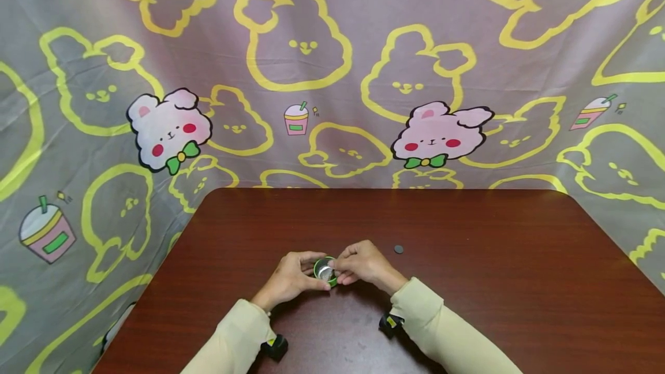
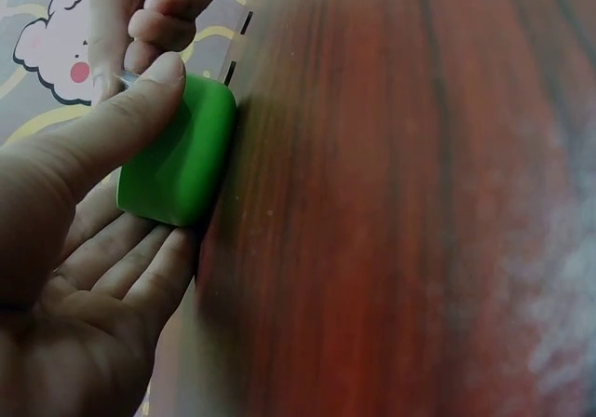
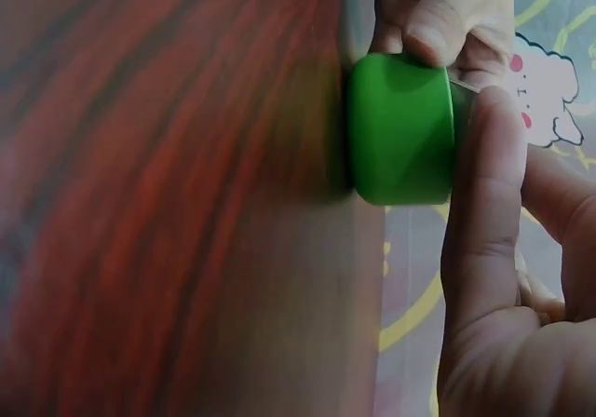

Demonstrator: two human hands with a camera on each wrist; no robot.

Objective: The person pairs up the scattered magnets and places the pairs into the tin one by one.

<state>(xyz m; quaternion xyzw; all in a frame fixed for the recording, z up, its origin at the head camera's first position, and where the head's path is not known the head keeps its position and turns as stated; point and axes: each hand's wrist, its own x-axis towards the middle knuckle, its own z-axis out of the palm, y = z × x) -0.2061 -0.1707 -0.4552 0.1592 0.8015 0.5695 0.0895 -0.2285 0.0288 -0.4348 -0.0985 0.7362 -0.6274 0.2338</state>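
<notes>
A small round green container (image 1: 333, 282) stands on the table in front of me, its silvery inside (image 1: 325, 272) facing up in the head view. My left hand (image 1: 291, 276) holds it from the left, thumb at the near side and fingers at the far side. From the right, my right hand (image 1: 363, 262) has its thumb and fingertips curled together over the rim. They pinch a thin shiny piece (image 3: 463, 87) that shows above the green wall (image 3: 400, 133) in the right wrist view. The fingers hide most of that piece, so its kind is unclear.
A small dark grey disc (image 1: 398, 249) lies on the brown wooden table (image 1: 493, 281), beyond and to the right of my right hand. A patterned cloth (image 1: 332, 149) hangs behind the table's far edge and along its left side.
</notes>
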